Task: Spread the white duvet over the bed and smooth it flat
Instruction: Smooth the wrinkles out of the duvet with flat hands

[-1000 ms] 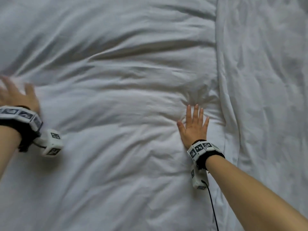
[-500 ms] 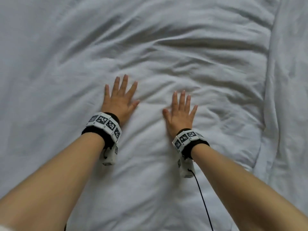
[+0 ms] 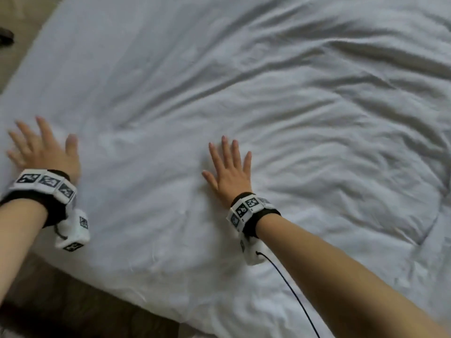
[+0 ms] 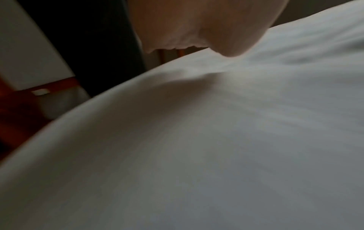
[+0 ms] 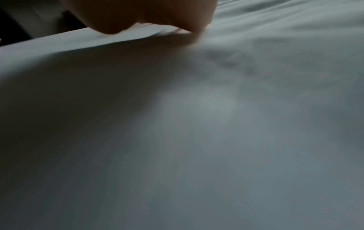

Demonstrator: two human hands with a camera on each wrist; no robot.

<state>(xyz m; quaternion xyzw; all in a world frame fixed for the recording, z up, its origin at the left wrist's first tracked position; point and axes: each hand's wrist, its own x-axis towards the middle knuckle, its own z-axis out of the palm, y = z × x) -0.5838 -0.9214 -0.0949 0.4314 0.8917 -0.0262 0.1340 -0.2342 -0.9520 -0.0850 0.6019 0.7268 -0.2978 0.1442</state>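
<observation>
Head view: left hand [image 3: 46, 152] and right hand [image 3: 230, 170] lie flat, fingers spread, gripping nothing, on the soft, wrinkled white fabric duvet [image 3: 244, 93]; light and pliable, best pressed with palms.

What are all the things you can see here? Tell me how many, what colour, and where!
duvet: one, white, creased, spread over the bed and filling most of the view
floor: one, brownish, along the left and bottom left beside the bed
dark object: one, black, on the floor at the far upper left; too small to tell what it is
cable: one, black, running down from the right wrist
wrist bands: two, white with black squares, one on each wrist
left hand: one, fingers spread, on the duvet near its left edge
right hand: one, fingers straight, flat on the duvet near the middle
</observation>
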